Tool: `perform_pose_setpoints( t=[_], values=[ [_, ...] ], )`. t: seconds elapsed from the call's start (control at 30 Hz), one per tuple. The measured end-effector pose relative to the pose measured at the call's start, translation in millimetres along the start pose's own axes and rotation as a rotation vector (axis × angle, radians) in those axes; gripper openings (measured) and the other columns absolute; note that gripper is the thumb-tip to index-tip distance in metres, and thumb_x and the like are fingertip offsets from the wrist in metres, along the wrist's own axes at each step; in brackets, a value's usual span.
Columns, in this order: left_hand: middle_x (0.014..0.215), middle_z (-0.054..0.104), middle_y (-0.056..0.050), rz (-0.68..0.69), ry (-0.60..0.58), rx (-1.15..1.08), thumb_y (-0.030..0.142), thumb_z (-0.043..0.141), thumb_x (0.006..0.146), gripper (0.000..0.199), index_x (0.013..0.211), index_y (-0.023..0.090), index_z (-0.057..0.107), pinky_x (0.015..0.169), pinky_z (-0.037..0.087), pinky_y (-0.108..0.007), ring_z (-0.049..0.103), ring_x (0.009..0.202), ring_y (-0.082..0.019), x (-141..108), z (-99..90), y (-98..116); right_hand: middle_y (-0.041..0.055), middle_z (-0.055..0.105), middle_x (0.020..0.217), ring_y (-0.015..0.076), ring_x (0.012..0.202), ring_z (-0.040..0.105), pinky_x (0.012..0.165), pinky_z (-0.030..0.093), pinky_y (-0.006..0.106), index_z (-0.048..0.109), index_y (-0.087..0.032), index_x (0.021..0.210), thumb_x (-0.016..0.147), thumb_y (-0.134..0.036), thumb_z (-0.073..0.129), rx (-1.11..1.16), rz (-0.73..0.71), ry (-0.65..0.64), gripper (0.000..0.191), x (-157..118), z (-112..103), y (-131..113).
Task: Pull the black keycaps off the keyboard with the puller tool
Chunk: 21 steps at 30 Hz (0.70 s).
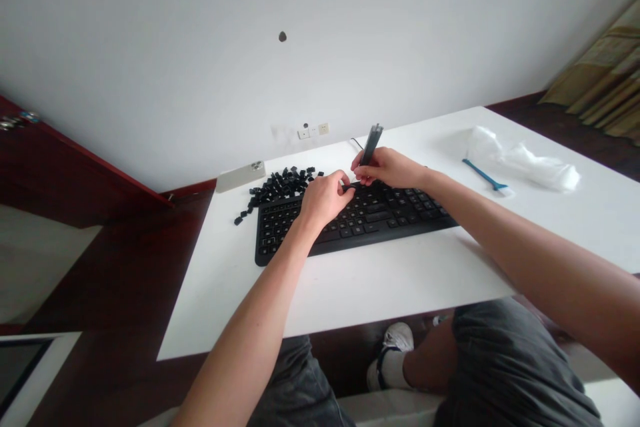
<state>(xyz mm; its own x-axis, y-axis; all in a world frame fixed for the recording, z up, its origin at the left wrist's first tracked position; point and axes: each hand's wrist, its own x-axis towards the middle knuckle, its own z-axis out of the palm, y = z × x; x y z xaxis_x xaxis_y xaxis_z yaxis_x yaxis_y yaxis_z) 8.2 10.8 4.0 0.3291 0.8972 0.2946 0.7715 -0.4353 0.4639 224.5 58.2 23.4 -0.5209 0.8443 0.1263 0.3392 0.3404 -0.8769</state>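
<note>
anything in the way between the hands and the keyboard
Nothing visible does. The left hand and the right hand, which holds a dark tool, are at the far side of the keyboard. Loose keys lie beyond its left part, a blue tool off to the right.

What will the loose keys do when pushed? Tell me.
The loose keys look small, so each is probably light. Piled loosely, they would likely scatter. Their blocky shapes suggest sliding rather than rolling.

No lettering, brand or number can be read; any marks on keyboard point(357, 221), loose keys point(283, 187) and phone point(239, 178) too small to be made out.
</note>
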Motion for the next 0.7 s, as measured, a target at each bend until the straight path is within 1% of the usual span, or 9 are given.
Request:
perform_pose_setpoints(
  t=[0.03,0.1,0.23,0.37,0.43,0.6,0.7],
  values=[
    [0.072,0.072,-0.001,-0.002,-0.007,0.014,0.024,0.076,0.091,0.001,0.090,0.023,0.075,0.066,0.044,-0.031,0.064,0.064,-0.018,0,-0.8,1,0.0031,0.073,0.074,0.0213,0.071,0.070,0.069,0.057,0.036,0.071,-0.021,0.092,0.087,-0.038,0.072,0.004,0.009,-0.003,0.018,0,0,1],
    [0.072,0.073,-0.002,0.002,-0.015,0.027,0.024,0.075,0.091,0.007,0.084,0.024,0.077,0.067,0.046,-0.031,0.065,0.065,-0.019,0,-2.1,3,0.0034,0.073,0.075,0.0215,0.071,0.070,0.069,0.058,0.036,0.071,-0.021,0.091,0.088,-0.039,0.072,0.006,0.020,-0.005,0.018,1,0,4],
    [0.074,0.074,-0.002,0.021,-0.019,-0.001,0.024,0.076,0.091,0.005,0.094,0.025,0.080,0.068,0.047,-0.031,0.065,0.065,-0.019,0,-1.9,2,0.0035,0.073,0.075,0.0210,0.070,0.069,0.070,0.058,0.037,0.070,-0.021,0.091,0.088,-0.038,0.072,0.001,0.005,0.030,0.017,4,3,12],
    [0.076,0.075,-0.002,0.041,-0.038,0.003,0.024,0.074,0.094,0.008,0.097,0.024,0.081,0.068,0.046,-0.031,0.065,0.066,-0.019,0,-1.9,1,0.0046,0.072,0.080,0.0194,0.071,0.067,0.071,0.057,0.036,0.067,-0.021,0.092,0.090,-0.038,0.072,0.052,-0.025,0.134,0.019,7,5,15],
    [0.077,0.076,-0.002,0.048,-0.051,0.031,0.024,0.071,0.096,0.010,0.100,0.023,0.080,0.068,0.046,-0.031,0.066,0.067,-0.019,0,-3.2,2,0.0050,0.072,0.081,0.0188,0.071,0.066,0.072,0.056,0.035,0.065,-0.020,0.092,0.090,-0.038,0.071,0.059,-0.032,0.162,0.019,7,6,14],
    [0.079,0.076,-0.001,0.041,-0.077,0.099,0.024,0.070,0.098,0.010,0.103,0.024,0.078,0.070,0.047,-0.030,0.070,0.072,-0.019,-1,-6.1,5,0.0028,0.067,0.076,0.0179,0.068,0.062,0.067,0.051,0.033,0.063,-0.019,0.090,0.091,-0.038,0.066,0.009,-0.030,0.048,0.019,6,9,12],
    [0.080,0.077,-0.001,0.042,-0.074,0.099,0.027,0.072,0.098,0.008,0.103,0.024,0.078,0.070,0.047,-0.030,0.070,0.073,-0.020,-1,-5.0,6,0.0014,0.064,0.074,0.0179,0.069,0.060,0.068,0.048,0.033,0.064,-0.020,0.090,0.093,-0.036,0.063,-0.068,-0.064,0.009,0.017,5,8,12]
  ],
)
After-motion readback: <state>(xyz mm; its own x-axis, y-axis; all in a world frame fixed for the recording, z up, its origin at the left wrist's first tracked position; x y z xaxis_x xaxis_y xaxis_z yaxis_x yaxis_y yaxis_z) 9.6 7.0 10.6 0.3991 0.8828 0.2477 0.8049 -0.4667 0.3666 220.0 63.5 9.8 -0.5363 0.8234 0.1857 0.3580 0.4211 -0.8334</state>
